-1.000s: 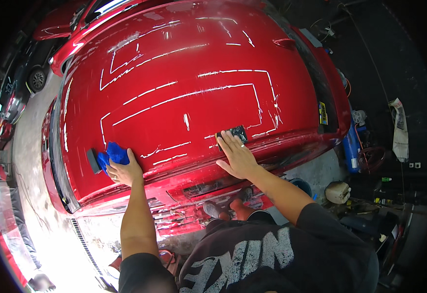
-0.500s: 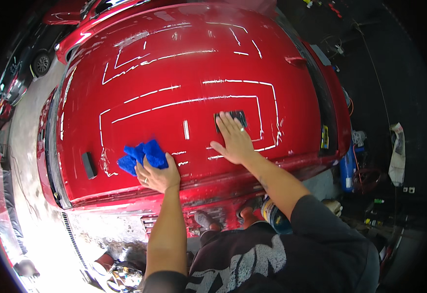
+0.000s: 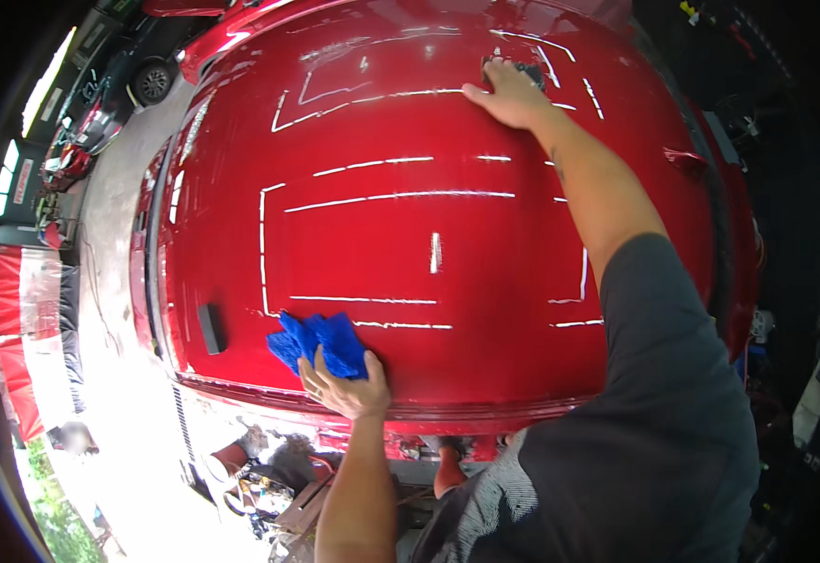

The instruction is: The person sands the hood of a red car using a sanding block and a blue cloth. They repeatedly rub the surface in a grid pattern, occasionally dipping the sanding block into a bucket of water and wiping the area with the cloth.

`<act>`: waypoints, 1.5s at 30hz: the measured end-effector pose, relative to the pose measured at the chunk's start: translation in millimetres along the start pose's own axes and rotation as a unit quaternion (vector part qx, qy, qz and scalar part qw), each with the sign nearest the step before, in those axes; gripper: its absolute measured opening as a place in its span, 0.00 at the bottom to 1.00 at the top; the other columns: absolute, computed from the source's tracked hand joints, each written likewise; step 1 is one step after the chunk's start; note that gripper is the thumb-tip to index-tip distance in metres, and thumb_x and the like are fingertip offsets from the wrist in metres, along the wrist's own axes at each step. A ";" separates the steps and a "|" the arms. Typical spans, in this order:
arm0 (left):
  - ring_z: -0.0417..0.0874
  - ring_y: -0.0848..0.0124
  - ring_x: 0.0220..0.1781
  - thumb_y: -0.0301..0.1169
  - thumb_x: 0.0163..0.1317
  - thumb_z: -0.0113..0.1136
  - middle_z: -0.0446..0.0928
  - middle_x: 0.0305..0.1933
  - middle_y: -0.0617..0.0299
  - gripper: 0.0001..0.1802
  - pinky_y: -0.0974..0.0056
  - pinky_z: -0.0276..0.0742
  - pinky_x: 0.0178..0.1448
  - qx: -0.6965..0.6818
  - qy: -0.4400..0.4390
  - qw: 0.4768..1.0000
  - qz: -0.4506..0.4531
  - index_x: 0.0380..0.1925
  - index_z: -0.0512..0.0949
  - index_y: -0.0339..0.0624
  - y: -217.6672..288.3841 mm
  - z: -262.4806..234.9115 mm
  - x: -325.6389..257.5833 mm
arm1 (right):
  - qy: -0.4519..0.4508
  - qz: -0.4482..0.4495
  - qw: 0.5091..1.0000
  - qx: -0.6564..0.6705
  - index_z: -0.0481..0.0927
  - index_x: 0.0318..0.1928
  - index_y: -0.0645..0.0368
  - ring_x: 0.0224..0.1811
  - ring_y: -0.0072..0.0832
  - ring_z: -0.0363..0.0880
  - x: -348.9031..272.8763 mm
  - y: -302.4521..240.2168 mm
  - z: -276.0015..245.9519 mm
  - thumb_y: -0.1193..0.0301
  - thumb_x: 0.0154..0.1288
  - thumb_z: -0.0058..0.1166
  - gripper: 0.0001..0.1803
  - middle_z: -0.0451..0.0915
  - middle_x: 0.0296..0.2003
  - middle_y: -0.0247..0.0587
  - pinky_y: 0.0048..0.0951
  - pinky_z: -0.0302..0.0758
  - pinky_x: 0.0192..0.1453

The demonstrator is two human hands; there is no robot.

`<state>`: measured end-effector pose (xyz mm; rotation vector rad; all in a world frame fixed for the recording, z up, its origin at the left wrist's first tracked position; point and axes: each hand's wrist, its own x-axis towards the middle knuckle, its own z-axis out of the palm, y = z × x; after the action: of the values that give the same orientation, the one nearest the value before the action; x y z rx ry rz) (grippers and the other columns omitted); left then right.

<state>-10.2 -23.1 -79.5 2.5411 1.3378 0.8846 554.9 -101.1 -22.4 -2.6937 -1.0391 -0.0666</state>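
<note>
Bunched on the near left of a glossy red car roof (image 3: 382, 235) is a blue microfibre cloth (image 3: 330, 342). My left hand (image 3: 346, 383) is closed on its near edge, keeping it against the paint. My right arm stretches across to the far right of the roof, where my right hand (image 3: 513, 94) presses a small dark cloth (image 3: 532, 73) onto the surface. Most of that dark cloth is hidden under the fingers. A black rectangular block (image 3: 211, 328) lies on the paint, left of the blue cloth.
White strips of reflected light run over the roof. A fin-like red piece (image 3: 684, 159) rises near its right edge. Behind on the left stands a dark vehicle (image 3: 152, 84). Assorted buckets and tools (image 3: 260, 488) lie on the floor below the near side.
My right hand has slid the dark cloth from the near right part of the roof to the far side. My left hand stays on the blue cloth. The view has shifted.
</note>
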 end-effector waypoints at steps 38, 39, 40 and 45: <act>0.64 0.34 0.80 0.50 0.56 0.75 0.66 0.77 0.32 0.46 0.29 0.58 0.81 0.032 -0.015 0.999 -0.035 0.71 0.73 0.39 2.9 -0.7 7.3 | -0.172 -0.099 0.979 0.050 0.60 0.82 0.71 0.89 0.57 0.49 -468.0 -94.3 -58.5 0.40 0.73 0.59 0.55 0.54 0.84 0.68 0.58 0.48 0.90; 0.64 0.34 0.80 0.50 0.56 0.75 0.66 0.77 0.32 0.46 0.28 0.58 0.81 0.029 -0.010 0.999 -0.034 0.71 0.73 0.39 3.7 -0.6 7.1 | -0.170 -0.108 0.978 0.051 0.60 0.82 0.71 0.89 0.58 0.50 -463.8 -87.7 -55.4 0.40 0.72 0.60 0.55 0.54 0.84 0.68 0.58 0.48 0.90; 0.64 0.34 0.80 0.50 0.56 0.75 0.66 0.77 0.32 0.46 0.28 0.58 0.81 0.031 -0.008 0.999 -0.032 0.71 0.73 0.39 -0.1 -0.8 4.4 | -0.130 -0.107 0.984 0.052 0.60 0.82 0.70 0.89 0.57 0.48 -430.7 -76.9 -51.8 0.40 0.73 0.59 0.54 0.53 0.85 0.67 0.58 0.46 0.90; 0.64 0.34 0.80 0.49 0.56 0.73 0.65 0.77 0.32 0.45 0.26 0.60 0.79 0.060 0.006 0.998 -0.010 0.71 0.72 0.37 -19.8 -6.8 -4.1 | -0.043 -0.037 0.998 -0.040 0.53 0.85 0.69 0.91 0.56 0.42 -152.5 -10.7 -29.3 0.34 0.79 0.45 0.56 0.48 0.86 0.66 0.52 0.41 0.92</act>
<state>-29.8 -15.6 -83.2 2.6093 1.4583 0.8416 435.6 -200.7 -11.9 -2.7515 -1.1846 -0.0045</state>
